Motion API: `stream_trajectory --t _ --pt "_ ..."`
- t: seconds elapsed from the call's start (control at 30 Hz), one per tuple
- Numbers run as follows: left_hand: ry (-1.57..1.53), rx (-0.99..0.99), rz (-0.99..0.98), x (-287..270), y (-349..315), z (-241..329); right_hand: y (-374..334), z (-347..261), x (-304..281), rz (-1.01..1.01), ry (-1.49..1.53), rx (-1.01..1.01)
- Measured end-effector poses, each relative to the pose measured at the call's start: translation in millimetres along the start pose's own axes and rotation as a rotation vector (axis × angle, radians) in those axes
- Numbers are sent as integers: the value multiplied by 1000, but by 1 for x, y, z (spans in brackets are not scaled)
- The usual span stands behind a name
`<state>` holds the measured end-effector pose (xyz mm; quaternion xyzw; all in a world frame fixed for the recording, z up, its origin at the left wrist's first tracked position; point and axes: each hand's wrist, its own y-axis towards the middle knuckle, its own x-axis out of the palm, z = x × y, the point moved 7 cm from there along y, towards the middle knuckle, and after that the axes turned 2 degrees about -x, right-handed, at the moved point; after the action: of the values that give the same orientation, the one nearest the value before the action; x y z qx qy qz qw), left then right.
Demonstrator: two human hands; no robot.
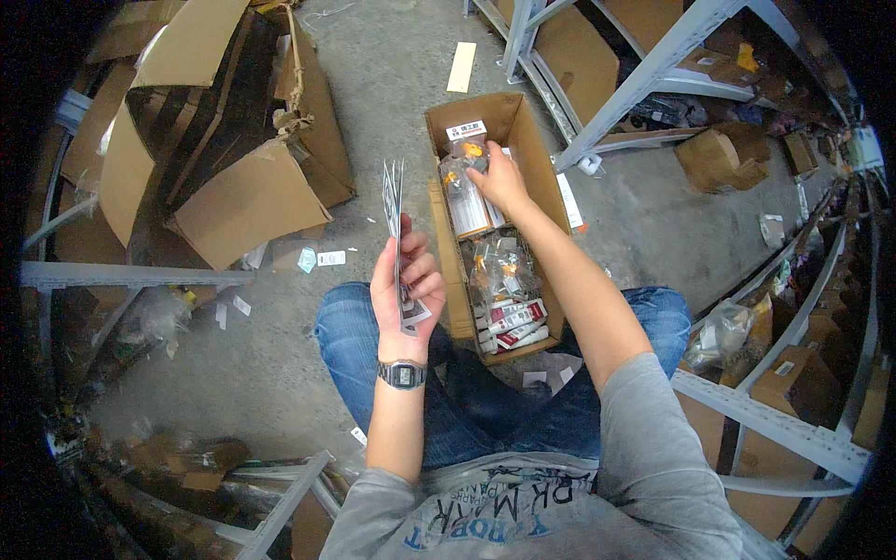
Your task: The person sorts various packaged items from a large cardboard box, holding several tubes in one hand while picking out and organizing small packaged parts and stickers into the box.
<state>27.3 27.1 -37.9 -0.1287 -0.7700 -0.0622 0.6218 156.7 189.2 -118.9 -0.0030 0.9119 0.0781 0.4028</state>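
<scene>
Brown cardboard forms the long open box (pixel 443 263) on the floor, at 1 o'clock from the middle of the view. The left hand (pixel 409 285) is closed around a thin stack of cards (pixel 396 224), held up outside the box at about 9 o'clock from it. The right hand (pixel 504 179) reaches into the box's 12 o'clock half, fingers bent against a clear bag (pixel 452 177) with orange pieces; whether it has gripped the bag, I cannot tell.

The work looks partway along. Already in the box are bagged pieces, a white pack (pixel 471 218) beneath the right hand, another clear bag (pixel 501 264) around the middle and white-and-red packets (pixel 518 322) at the 6 o'clock end. The stack is yet to be dealt with, and the box is unclosed; how many cards remain cannot be counted.

The stack is nearly edge-on to the camera, its long axis close to 12–6 o'clock, free end pointing to 12. The box's long axis runs likewise, its far end leaning slightly toward 11.
</scene>
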Motion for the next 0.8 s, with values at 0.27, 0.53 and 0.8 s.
stream_trajectory --t 0.27,0.53,0.8 --pt "-1 21 -3 2 -5 3 -32 -15 -45 -33 43 16" --pt "38 7 -2 5 -4 -3 -159 -31 -48 -799 -333 -233" --pt "31 -21 -3 2 -1 -9 -180 4 -11 -630 -412 -382"
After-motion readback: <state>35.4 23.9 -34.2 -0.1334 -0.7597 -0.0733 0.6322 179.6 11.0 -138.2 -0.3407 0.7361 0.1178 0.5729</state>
